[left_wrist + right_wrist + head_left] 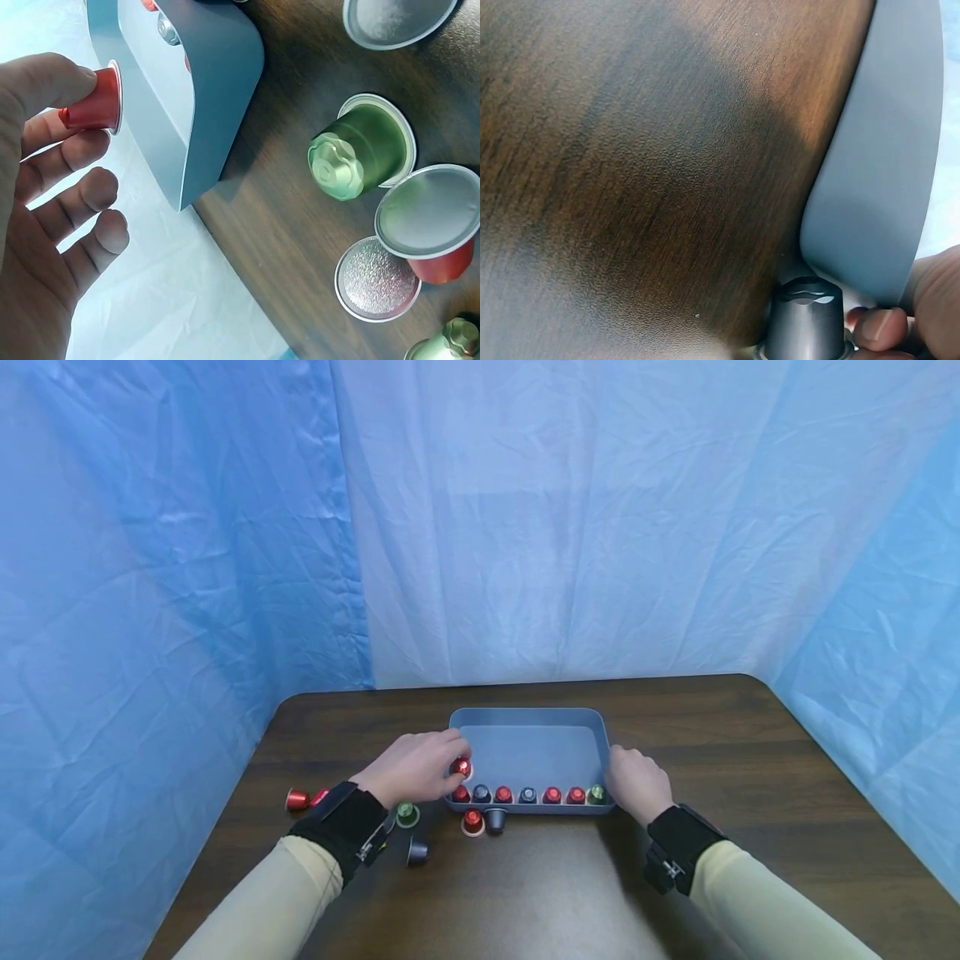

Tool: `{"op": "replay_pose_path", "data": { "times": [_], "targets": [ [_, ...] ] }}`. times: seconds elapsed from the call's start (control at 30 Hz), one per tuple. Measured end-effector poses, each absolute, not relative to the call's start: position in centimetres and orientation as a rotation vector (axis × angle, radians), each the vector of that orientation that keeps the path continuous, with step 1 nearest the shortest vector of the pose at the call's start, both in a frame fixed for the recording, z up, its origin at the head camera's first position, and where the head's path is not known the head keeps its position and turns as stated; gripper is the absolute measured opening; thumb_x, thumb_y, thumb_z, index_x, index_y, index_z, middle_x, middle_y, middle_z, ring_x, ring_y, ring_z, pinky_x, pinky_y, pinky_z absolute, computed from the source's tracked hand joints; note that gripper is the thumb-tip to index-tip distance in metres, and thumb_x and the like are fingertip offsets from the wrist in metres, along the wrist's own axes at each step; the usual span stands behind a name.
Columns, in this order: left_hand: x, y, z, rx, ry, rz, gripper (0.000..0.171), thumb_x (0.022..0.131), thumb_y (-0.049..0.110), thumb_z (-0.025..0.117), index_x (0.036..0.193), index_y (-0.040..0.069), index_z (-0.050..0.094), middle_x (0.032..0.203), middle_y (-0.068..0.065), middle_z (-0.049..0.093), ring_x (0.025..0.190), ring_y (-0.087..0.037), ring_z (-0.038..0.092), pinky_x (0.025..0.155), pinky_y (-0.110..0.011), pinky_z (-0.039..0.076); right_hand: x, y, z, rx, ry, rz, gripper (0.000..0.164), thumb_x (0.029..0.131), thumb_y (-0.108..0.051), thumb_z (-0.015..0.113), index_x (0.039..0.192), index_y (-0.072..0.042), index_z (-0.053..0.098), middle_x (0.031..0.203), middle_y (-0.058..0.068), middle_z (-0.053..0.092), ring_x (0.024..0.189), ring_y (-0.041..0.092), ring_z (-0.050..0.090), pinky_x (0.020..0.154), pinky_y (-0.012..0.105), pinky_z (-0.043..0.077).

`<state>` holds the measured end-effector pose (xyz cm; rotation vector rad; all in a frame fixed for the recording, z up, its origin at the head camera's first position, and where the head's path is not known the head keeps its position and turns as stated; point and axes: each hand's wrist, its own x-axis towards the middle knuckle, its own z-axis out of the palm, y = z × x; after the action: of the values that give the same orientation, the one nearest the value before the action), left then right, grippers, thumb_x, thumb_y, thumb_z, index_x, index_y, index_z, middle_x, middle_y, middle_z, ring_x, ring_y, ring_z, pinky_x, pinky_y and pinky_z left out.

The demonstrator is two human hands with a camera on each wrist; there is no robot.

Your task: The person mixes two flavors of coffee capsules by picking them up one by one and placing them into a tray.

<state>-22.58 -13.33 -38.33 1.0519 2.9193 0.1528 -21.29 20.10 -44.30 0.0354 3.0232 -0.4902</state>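
A shallow blue-grey tray (536, 717) lies on the table with several coffee capsules in a row along its near side, red, dark and green. Over the tray's left end, my left hand (420, 767) pinches a red coffee capsule (96, 101) between thumb and forefinger; the other fingers stay spread. My right hand (637, 781) grips the tray at its right end, fingers curled at the side wall. Close by those fingers in the right wrist view, a dark capsule (806, 319) stands beside the tray's corner; the hand covers this spot in the head view.
Just in front of the tray are a red capsule (472, 822) and a dark capsule (495, 821). More capsules lie around the left wrist, including a green one (407, 814), a dark one (417, 851) and a red one (297, 799). Blue curtains (555, 527) hang behind the table.
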Motion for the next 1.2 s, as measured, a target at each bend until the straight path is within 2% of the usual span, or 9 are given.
{"op": "replay_pose_path", "data": {
  "times": [0.43,0.7,0.93,1.2],
  "targets": [
    [-23.6,-13.2,-39.2,0.967,2.898,0.093,0.013,0.092,0.027,0.077,0.100,0.021,0.068,0.087,0.009,0.054,0.072,-0.007,0.053,0.063,-0.024,0.047,-21.3,20.1,-44.3,0.014,3.028,-0.500,0.025,0.099,-0.011,0.064,0.111,0.010,0.062,0.084,0.015,0.065,0.066,0.023,0.061,0.063,0.040,0.059],
    [-24.1,-12.9,-40.0,0.910,2.887,0.025,0.016,0.092,0.030,0.078,0.099,0.020,0.068,0.084,0.008,0.054,0.072,-0.010,0.053,0.065,-0.026,0.047,-21.2,20.2,-44.4,0.002,3.041,-0.487,0.024,0.099,-0.012,0.065,0.110,0.010,0.062,0.083,0.016,0.065,0.065,0.023,0.061,0.062,0.040,0.059],
    [-24.7,-12.5,-40.8,0.961,2.888,-0.030,0.011,0.092,0.027,0.078,0.095,0.020,0.070,0.082,0.006,0.055,0.070,-0.012,0.053,0.064,-0.026,0.047,-21.3,20.4,-44.4,0.013,3.044,-0.490,0.023,0.099,-0.012,0.064,0.109,0.009,0.062,0.082,0.015,0.064,0.065,0.023,0.061,0.061,0.039,0.058],
    [-25.0,-12.2,-41.2,0.931,2.882,-0.082,0.011,0.092,0.026,0.078,0.097,0.019,0.072,0.083,0.005,0.055,0.069,-0.012,0.053,0.064,-0.026,0.048,-21.3,20.4,-44.4,0.009,3.050,-0.487,0.024,0.099,-0.011,0.064,0.109,0.010,0.062,0.082,0.016,0.065,0.065,0.023,0.061,0.060,0.039,0.057]
  ]
}}
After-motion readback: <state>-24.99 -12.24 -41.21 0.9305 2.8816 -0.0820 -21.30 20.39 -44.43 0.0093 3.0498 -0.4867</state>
